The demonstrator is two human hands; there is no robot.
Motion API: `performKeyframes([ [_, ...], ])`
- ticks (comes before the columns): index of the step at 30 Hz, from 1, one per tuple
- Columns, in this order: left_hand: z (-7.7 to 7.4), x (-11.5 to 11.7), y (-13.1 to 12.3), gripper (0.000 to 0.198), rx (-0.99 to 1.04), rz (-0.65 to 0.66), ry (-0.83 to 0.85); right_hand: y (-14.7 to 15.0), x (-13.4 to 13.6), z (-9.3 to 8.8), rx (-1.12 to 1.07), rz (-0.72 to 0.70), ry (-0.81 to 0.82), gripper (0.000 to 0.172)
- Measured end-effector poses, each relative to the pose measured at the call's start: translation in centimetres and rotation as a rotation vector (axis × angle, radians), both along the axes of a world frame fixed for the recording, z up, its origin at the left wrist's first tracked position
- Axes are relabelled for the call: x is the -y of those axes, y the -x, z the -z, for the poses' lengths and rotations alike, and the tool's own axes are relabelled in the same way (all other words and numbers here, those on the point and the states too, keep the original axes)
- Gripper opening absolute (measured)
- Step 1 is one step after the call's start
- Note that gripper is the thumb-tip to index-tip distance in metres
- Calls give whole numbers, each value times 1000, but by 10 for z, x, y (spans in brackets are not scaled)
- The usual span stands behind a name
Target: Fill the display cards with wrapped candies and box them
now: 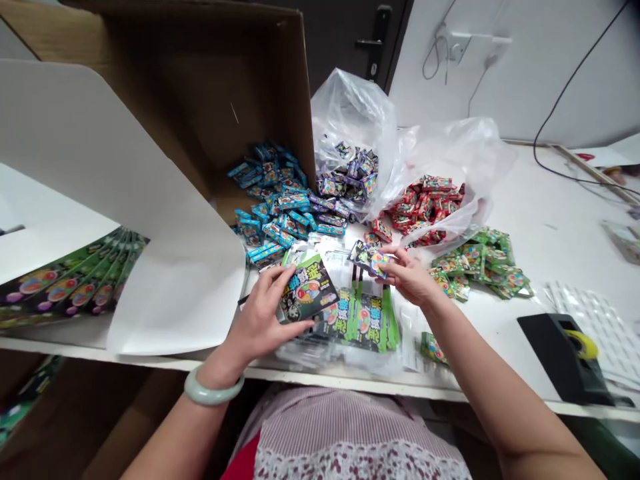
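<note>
My left hand (267,313) grips a black and green printed candy pouch (309,293), thumb below it and fingers along its left edge. Between the fingertips of my right hand (407,273) is a small purple candy packet (367,259), held just above the table, apart from the pouch. Under both hands lies a stack of similar black and green pouches (370,323), partly covered by my left hand's pouch. Blue candy packets (285,220) are heaped behind my left hand. Green candy packets (493,260) lie to the right of my right hand.
A cardboard box (200,87) lies open at the back left, beside a large white sheet (185,287). Clear plastic bags hold purple packets (350,177) and red packets (425,207). A black tape dispenser (555,353) stands at the right, near the table's front edge (430,390).
</note>
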State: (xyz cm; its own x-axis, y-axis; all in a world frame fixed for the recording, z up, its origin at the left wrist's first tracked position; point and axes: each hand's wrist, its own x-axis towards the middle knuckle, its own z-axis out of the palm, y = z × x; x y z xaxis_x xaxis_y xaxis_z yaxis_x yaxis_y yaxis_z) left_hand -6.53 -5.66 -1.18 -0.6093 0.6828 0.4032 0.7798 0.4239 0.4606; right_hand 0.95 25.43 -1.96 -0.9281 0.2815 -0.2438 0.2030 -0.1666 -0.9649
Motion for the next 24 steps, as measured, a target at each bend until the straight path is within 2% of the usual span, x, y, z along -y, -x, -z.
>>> performKeyframes([
  [4,1,-1,-4,93,6,8,13,-13,-9,5,-8,-68,-148,47],
  [8,-1,-6,-3,91,15,25,35,-7,-18,6,-5,-332,-419,31],
  [9,-1,-7,-3,91,16,30,40,-4,-18,7,-24,-333,-511,28],
  [11,-1,-8,-3,91,15,40,41,-2,-15,10,-66,-233,-675,30],
  [13,0,-7,-3,91,12,41,30,-6,-11,15,-86,-155,-788,35],
  [14,0,-6,-3,90,12,39,25,-10,-10,17,-89,-180,-842,40],
  [18,3,-4,-2,90,21,55,40,-28,-7,22,-85,-420,-1101,81],
  [19,4,-4,-1,91,23,67,47,-31,-7,20,-77,-446,-1150,85],
  [21,5,-7,-1,93,19,92,60,-36,-5,10,-86,-411,-1199,79],
  [24,5,-12,-1,95,-4,126,74,-40,-2,-20,-253,-330,-1136,74],
])
